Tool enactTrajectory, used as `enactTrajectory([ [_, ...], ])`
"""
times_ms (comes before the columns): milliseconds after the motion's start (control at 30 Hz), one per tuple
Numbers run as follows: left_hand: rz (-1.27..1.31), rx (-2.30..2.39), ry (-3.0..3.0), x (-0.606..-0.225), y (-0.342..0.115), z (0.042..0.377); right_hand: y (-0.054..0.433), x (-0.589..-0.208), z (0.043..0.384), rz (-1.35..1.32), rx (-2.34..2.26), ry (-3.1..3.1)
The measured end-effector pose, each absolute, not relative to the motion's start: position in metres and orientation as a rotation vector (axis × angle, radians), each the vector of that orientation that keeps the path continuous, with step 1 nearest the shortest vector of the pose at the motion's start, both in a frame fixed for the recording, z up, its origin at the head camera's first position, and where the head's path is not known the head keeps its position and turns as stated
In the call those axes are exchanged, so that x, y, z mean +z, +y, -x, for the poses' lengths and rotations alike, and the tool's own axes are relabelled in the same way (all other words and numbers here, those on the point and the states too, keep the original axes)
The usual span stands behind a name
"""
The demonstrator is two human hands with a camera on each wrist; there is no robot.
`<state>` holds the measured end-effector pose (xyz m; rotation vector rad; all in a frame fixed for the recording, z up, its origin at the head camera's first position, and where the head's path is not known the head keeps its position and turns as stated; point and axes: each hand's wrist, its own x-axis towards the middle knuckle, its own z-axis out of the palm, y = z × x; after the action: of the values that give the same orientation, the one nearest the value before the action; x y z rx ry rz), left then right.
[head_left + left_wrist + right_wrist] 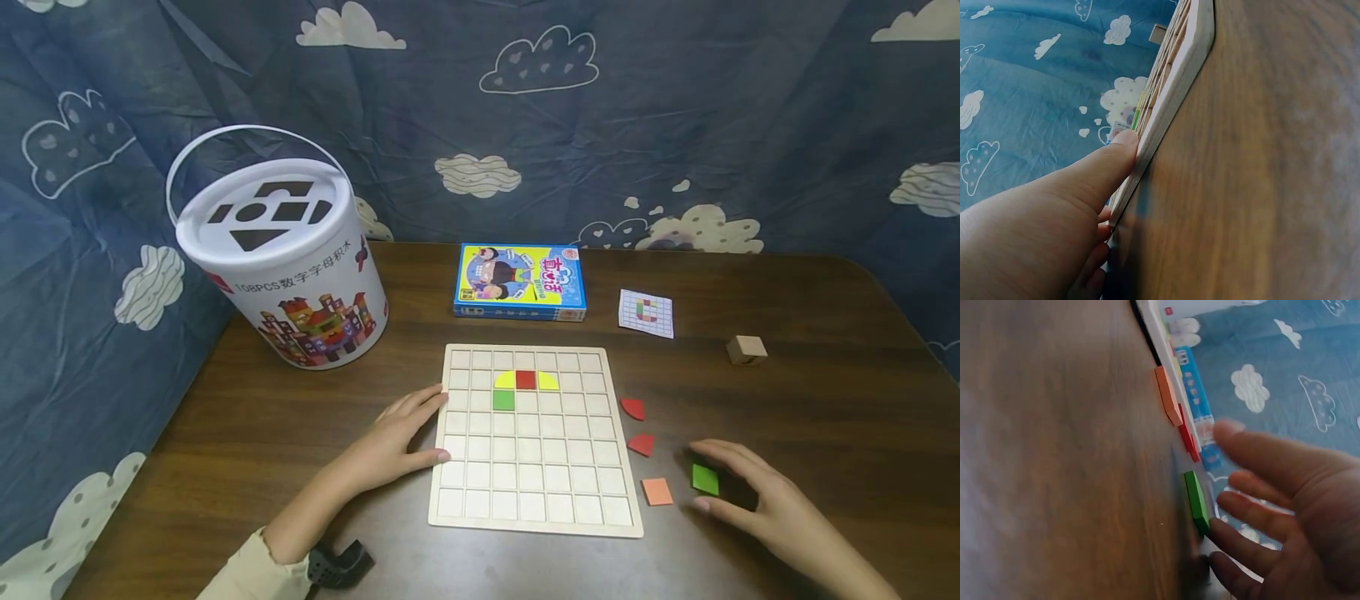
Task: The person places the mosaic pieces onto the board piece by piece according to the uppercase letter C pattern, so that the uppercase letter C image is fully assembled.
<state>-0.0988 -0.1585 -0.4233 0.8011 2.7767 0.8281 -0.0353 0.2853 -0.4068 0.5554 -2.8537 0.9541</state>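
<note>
Nearest us, at the near left, it's a cream fabric sleeve (258,575) with a black wrist strap (341,565), and out of it reaches the left grip (393,437), fingers and thumb apart, touching the left edge of a flat, pale wooden grid board (530,452) on the dark brown wooden surface (825,400). Across to the near right now: the right grip (776,504) is poised, thumb and fingers apart around a loose green square tile (705,479), not clamped on it; whether a fingertip touches, I can't tell.

And the score on the board? Four pieces in, all towards the far side: a yellow quarter-circle (505,381), a red square tile (526,380) and a second yellow quarter-circle (548,382) in one row, with a seated green square (503,400) just nearer, under the left yellow one. Outside, right of the board, four are out: two red quarter-circles (633,409), an orange square tile (657,492) and that green one. Call it roughly half done, I'd judge. At the far right lies a small white pattern card (646,313), its coloured design too tiny to check piece by piece.
</note>
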Motion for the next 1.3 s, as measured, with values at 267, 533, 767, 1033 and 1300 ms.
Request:
enactTrajectory([
  [267, -0.779, 0.824, 2.776, -0.423, -0.158, 0.098, 0.288, -0.416, 0.034, -0.53, 0.72, -2.819],
  [533, -0.786, 0.824, 2.774, -0.423, -0.158, 0.098, 0.281, -0.41, 0.035, -0.532, 0.606, -2.816],
  [767, -0.786, 0.831, 2.774, -0.423, -0.158, 0.098, 0.265, -0.39, 0.041, -0.606, 0.681, -2.727],
  [1033, -0.772, 0.829, 2.772, -0.422, -0.158, 0.098, 0.225, -0.368, 0.06, -0.754, 0.779, -2.646],
  [1300, -0.766, 0.83, 2.763, -0.422, -0.158, 0.098, 0.177, -0.372, 0.075, -0.885, 0.884, -2.574],
])
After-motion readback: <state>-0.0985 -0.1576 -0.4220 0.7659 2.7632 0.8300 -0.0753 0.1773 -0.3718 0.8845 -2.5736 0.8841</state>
